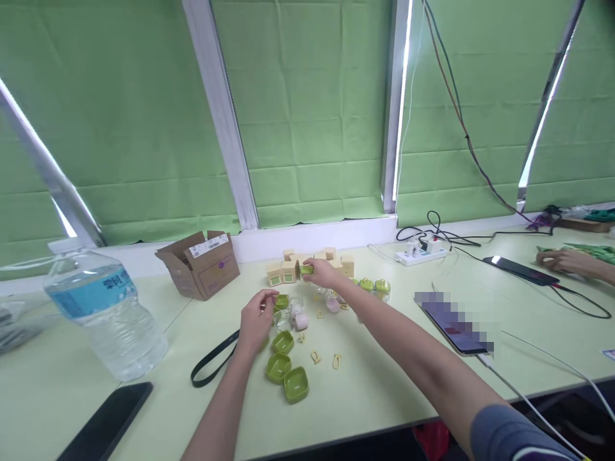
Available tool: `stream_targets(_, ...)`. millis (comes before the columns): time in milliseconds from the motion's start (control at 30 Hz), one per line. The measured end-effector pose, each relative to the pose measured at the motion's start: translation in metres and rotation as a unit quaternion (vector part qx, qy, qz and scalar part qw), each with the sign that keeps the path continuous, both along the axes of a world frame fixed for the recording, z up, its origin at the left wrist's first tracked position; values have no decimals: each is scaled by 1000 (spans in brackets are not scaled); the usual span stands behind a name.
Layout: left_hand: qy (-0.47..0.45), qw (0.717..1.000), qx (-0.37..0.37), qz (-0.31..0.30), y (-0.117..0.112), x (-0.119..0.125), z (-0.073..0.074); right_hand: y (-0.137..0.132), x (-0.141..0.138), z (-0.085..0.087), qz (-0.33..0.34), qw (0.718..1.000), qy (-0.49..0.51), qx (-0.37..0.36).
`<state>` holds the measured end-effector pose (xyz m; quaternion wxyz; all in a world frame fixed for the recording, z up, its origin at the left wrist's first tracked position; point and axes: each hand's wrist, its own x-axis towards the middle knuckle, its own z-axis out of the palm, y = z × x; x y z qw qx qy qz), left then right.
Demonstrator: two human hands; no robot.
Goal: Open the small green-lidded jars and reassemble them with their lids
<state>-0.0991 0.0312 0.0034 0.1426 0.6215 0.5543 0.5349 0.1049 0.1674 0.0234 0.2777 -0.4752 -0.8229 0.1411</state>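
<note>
My right hand (pixel 321 271) reaches forward, fingers pinched on a small green piece (pixel 306 270), right in front of a row of little tan boxes (pixel 288 271) by the window sill. My left hand (pixel 257 319) is curled around a small green lid (pixel 281 301) above a clear cup (pixel 282 320). Three green lids (pixel 287 368) lie on the table just below my left hand. Small white and pink parts (pixel 300 317) and yellow clips (pixel 316 356) are scattered between my hands. Several assembled green-topped items (pixel 375 286) stand right of my right forearm.
An open cardboard box (pixel 199 262) sits at the back left. A water bottle (pixel 103 307) stands near left, beside a dark phone (pixel 106 422) and a black strap (pixel 214 358). Right: a phone (pixel 456 323), a power strip (pixel 420 254) with cables, another person's hand (pixel 564 261).
</note>
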Motion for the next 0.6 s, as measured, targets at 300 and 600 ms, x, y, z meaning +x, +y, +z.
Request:
stream_targets(300, 83, 997, 6, -4, 0, -2, -8, 12, -22, -8, 29, 993, -112, -31)
stream_targets(600, 142, 989, -1, -29, -3, 3, -7, -44, 6, 10, 110, 986, -110, 64)
